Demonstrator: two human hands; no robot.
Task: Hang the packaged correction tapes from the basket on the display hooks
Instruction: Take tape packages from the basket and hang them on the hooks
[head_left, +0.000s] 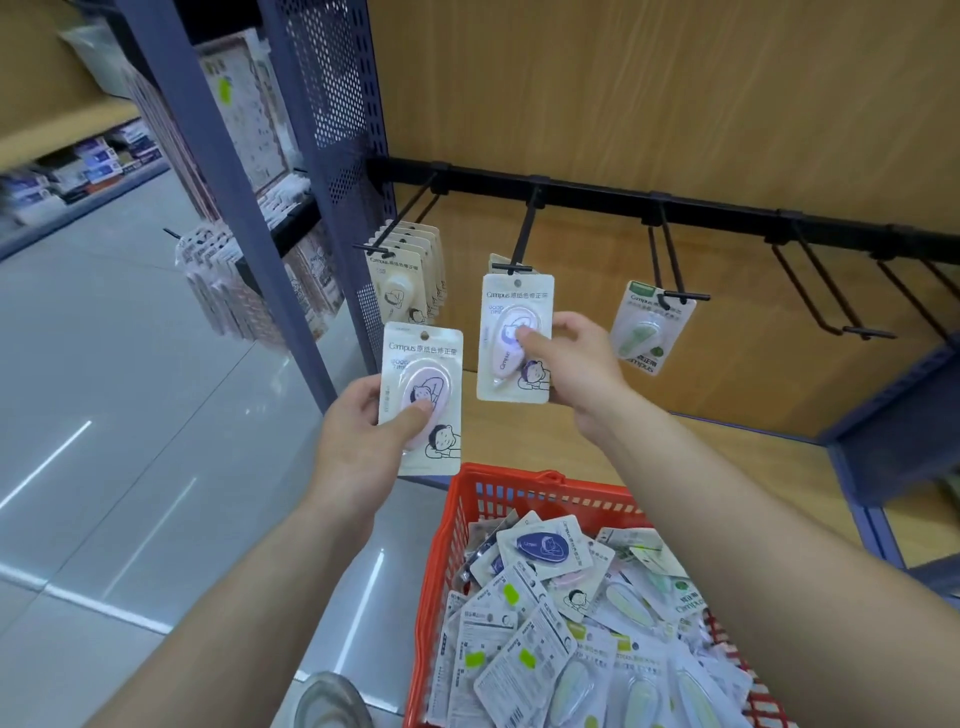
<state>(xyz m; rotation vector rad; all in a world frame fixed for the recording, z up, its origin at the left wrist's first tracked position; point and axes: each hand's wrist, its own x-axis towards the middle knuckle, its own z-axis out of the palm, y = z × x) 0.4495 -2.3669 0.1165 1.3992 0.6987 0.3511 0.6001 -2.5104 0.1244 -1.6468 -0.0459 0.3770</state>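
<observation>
Both bare forearms reach forward and up from the lower edge of the view. The left hand (358, 436) grips a pink package (422, 358) at its lower left, thumb pressed across the front. The right hand (582, 364), a little higher, pinches a second package (511, 304) from its right side, thumb on the front.
</observation>
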